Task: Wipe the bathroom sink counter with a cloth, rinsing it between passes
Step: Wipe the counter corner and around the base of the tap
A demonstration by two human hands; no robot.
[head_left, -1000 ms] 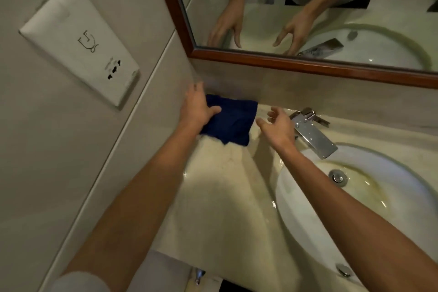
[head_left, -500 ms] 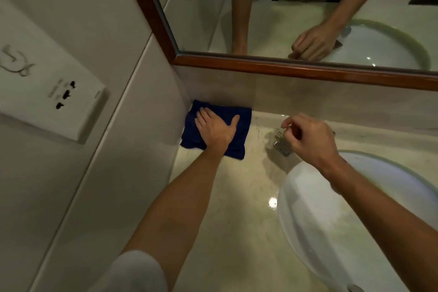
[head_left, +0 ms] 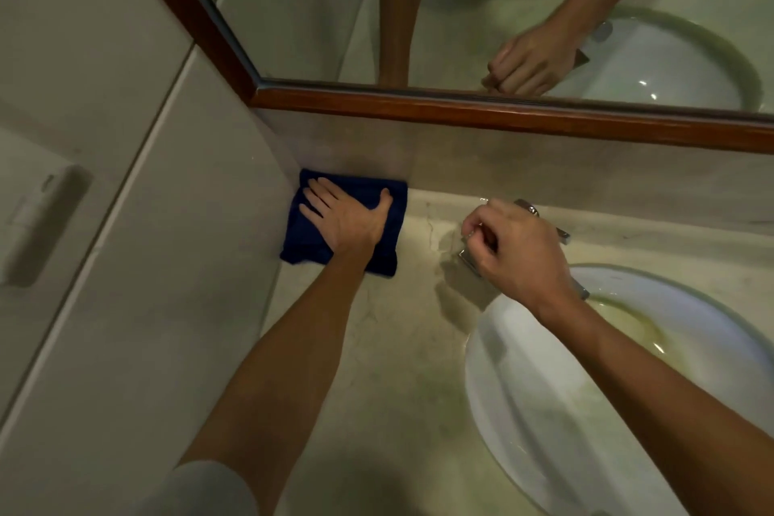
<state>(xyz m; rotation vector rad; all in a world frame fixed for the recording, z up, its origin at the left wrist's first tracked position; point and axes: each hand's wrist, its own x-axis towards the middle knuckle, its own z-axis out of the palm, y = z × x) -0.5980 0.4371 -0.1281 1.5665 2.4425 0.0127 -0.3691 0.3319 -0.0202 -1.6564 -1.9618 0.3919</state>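
Pressing cloth [head_left: 310,239] under left hand [head_left: 347,218]

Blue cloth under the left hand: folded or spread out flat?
Folded. The cloth lies as a thick compact rectangle with doubled edges, the left hand pressing it flat.

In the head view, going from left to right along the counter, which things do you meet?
Blue cloth under the left hand → right hand at the faucet → white sink basin.

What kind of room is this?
Most likely a bathroom: a white sink basin set in a stone counter, a metal faucet, and a wood-framed mirror on the wall above.
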